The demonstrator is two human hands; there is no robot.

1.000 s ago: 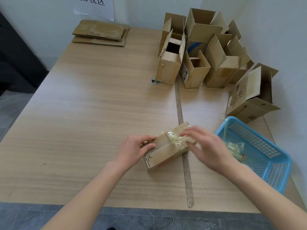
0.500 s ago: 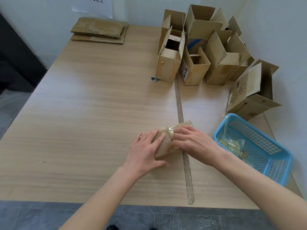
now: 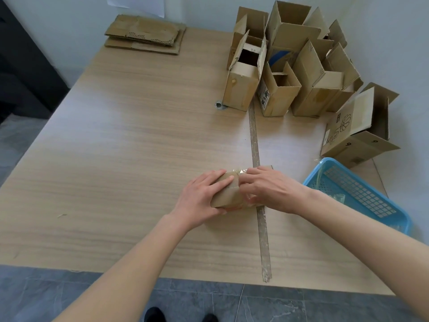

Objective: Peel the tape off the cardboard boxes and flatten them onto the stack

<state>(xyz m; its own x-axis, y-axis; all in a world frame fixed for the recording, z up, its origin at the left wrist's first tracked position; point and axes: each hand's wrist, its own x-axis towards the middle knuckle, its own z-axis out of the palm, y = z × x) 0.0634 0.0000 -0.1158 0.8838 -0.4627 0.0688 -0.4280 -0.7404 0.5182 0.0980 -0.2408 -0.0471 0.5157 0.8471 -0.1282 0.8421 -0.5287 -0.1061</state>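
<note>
Clearly the peeling step is in hand: the left hand (image 3: 201, 198) wraps its grip round the small box (image 3: 228, 195) on the desk (image 3: 130, 145), while the right hand (image 3: 267, 189) just beside it pinches the clear tape (image 3: 239, 174) (barely visible). Next, I judge, pull it free toward the blue basket (image 3: 371, 203).

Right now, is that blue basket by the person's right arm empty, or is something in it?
Not empty. The blue basket holds crumpled clear tape scraps, lying on its mesh floor near the right forearm; most of the floor is bare.
</note>
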